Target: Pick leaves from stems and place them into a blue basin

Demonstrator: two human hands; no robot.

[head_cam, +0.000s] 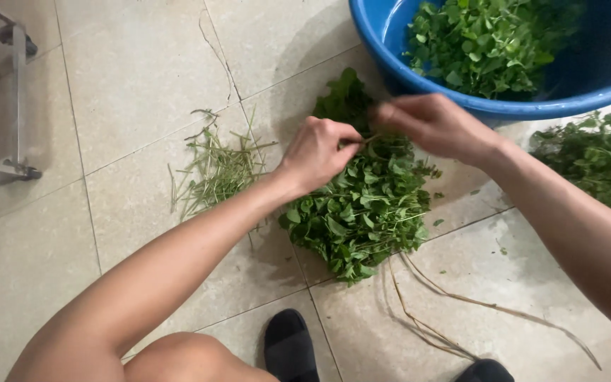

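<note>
Hands meet over a big pile of green leaves [362, 205] on the tiled floor [129, 85]. The left hand [317, 152] is closed, and its fingers pinch a thin stem [368, 139]. The right hand [436, 126] pinches the other end of the same stem. A blue tub [390, 53] sits just behind the hands, with more leaves [486, 42] inside. A small heap of bare stems [213, 170] lies to the left of the pile. More greens [595, 163] lie at the right edge. Two dark slippers [290, 346] show at the bottom.
</note>
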